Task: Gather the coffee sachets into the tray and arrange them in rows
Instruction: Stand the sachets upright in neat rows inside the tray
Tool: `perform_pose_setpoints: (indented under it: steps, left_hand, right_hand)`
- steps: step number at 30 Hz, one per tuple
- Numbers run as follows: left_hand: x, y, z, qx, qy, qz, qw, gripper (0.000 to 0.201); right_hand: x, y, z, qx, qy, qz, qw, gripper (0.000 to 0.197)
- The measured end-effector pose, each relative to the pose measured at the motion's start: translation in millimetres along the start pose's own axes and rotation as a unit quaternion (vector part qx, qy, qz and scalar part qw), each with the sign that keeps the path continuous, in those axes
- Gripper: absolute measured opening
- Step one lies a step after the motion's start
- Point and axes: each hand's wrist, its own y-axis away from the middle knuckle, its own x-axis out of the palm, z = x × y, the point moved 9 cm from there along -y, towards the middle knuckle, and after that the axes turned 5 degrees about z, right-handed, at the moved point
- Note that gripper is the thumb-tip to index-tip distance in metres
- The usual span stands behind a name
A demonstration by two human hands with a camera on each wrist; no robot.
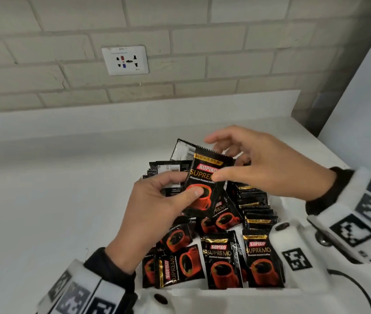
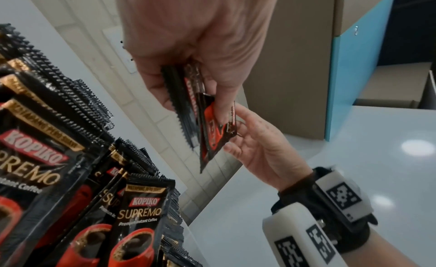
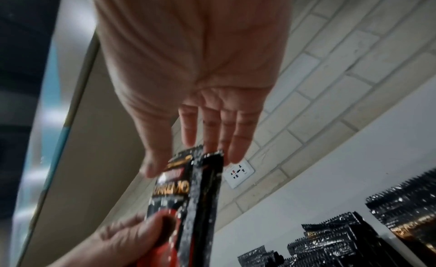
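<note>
Under both hands the tray (image 1: 277,201) is crowded with sachets (image 1: 223,259), some loose, while the left hand (image 1: 157,214) pinches a small stack (image 1: 204,184) between thumb and fingers and the right hand (image 1: 266,164), fingers spread, reaches its top edge, so a careless handover could fan the stack and spill it.

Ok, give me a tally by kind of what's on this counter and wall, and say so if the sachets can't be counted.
Hands: 2, left hand gripping some coffee sachets, right hand open at their top
Tray: 1
Wall socket: 1
Coffee sachets: overlapping, no exact count
Total counted: 4
</note>
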Motion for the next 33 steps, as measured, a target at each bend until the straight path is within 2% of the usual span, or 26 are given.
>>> perform_pose_setpoints:
  steps: [2,6,8,10,13,14,16,17,20,25,28,33]
  left_hand:
    - [1,2,-5,0.012,-0.023,-0.001,1.000,0.031]
    - [-13,4,-9,0.018,-0.064,-0.031,0.997,0.019]
    - [-28,5,-6,0.005,-0.057,-0.065,0.996,0.017]
    - [-42,4,-6,-0.003,-0.058,-0.082,0.995,0.008]
    - [-56,3,-2,-0.014,-0.060,-0.093,0.994,0.034]
    - [-57,4,-2,-0.021,-0.062,-0.093,0.994,0.036]
    - [-57,7,-1,-0.030,-0.057,-0.088,0.994,0.038]
    - [-56,7,-1,-0.032,-0.055,-0.084,0.994,0.039]
    - [-54,8,3,-0.042,-0.052,-0.069,0.995,0.043]
    - [-49,5,7,-0.055,-0.047,-0.036,0.997,0.048]
    - [-45,4,9,-0.061,-0.045,-0.012,0.997,0.045]
    - [-39,3,16,-0.078,-0.034,0.029,0.996,0.038]
  right_hand:
    - [5,-2,5,0.008,0.027,0.015,0.999,0.027]
    - [-2,-2,1,0.030,0.020,0.023,0.999,0.016]
    - [4,-2,-11,0.061,0.080,0.063,0.993,0.015]
    - [19,-3,-27,0.091,0.153,0.126,0.976,0.015]
    - [45,-5,-46,0.111,0.244,0.201,0.942,0.026]
    - [52,-6,-51,0.113,0.271,0.215,0.931,0.027]
    - [64,-7,-55,0.110,0.329,0.234,0.908,0.012]
    - [69,-8,-55,0.104,0.356,0.242,0.897,0.011]
    - [85,-8,-53,0.084,0.406,0.272,0.868,0.026]
    - [90,-13,-54,0.080,0.392,0.286,0.871,0.027]
    - [84,-17,-58,0.107,0.370,0.295,0.874,0.039]
    - [74,-21,-58,0.106,0.402,0.256,0.872,0.042]
